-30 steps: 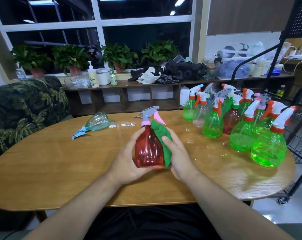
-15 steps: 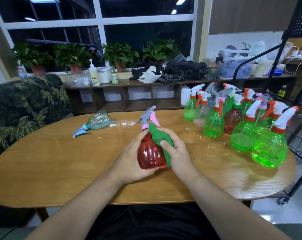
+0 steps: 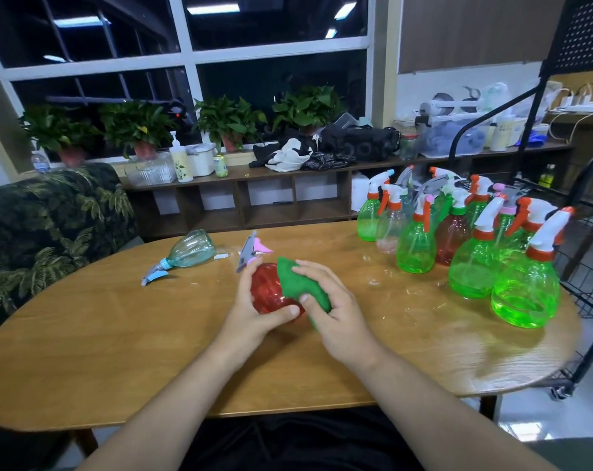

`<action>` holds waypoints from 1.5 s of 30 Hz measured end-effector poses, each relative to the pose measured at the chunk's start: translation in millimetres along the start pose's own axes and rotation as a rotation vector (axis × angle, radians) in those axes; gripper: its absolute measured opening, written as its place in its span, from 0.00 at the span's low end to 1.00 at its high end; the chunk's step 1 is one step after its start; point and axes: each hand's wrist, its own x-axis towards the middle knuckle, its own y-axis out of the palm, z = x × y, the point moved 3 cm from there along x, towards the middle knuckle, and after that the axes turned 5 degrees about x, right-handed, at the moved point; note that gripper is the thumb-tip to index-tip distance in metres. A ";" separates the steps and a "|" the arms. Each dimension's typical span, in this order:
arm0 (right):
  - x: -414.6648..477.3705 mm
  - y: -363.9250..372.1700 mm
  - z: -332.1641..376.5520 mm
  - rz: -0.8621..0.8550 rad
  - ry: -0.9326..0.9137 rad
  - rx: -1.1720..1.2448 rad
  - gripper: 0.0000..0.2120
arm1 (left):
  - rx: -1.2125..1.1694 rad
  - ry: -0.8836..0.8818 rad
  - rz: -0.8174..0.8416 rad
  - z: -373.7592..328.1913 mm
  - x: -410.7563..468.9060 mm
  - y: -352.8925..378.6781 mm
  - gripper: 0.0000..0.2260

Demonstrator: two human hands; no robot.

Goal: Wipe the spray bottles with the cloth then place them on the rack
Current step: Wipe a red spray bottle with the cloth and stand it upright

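A red spray bottle with a grey and pink trigger head is tilted away from me over the middle of the wooden table. My left hand grips its body from the left and below. My right hand holds a green cloth and presses it against the bottle's right side. Several green, red and clear spray bottles stand clustered at the table's right end. The black wire rack stands just right of the table.
A clear bluish spray bottle lies on its side at the table's far left, with bits of white paper beside it. A leaf-patterned sofa is to the left. A low shelf with plants and clutter runs behind.
The red bottle has tipped from upright to leaning away and left. The cloth in my right hand has slid down from the neck onto the bottle's side.
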 end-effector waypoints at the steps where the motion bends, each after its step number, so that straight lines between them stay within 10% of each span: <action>1: 1.1 -1.9 -1.6 -0.021 0.012 0.017 0.21 | -0.129 -0.054 0.005 -0.1 0.8 -0.3 0.39; 10: 4.2 -9.8 -16.4 -0.279 0.349 0.276 0.09 | -0.380 -0.060 -0.251 -17.5 4.8 22.8 0.26; 18: 3.5 2.3 -25.7 -0.225 0.690 0.656 0.10 | 0.279 0.324 -0.470 -32.2 3.2 41.1 0.28; 27: 10.6 -18.4 -22.6 -0.466 0.674 0.917 0.14 | 0.212 0.281 -0.262 -35.1 11.4 11.2 0.26; 37: 7.6 0.7 -21.2 -0.207 0.576 0.635 0.15 | 0.167 0.196 -0.239 -24.3 6.3 16.8 0.33; 45: 38.8 -9.7 -5.1 -0.406 0.368 0.365 0.16 | 0.203 0.176 -0.101 -23.7 -3.1 14.9 0.36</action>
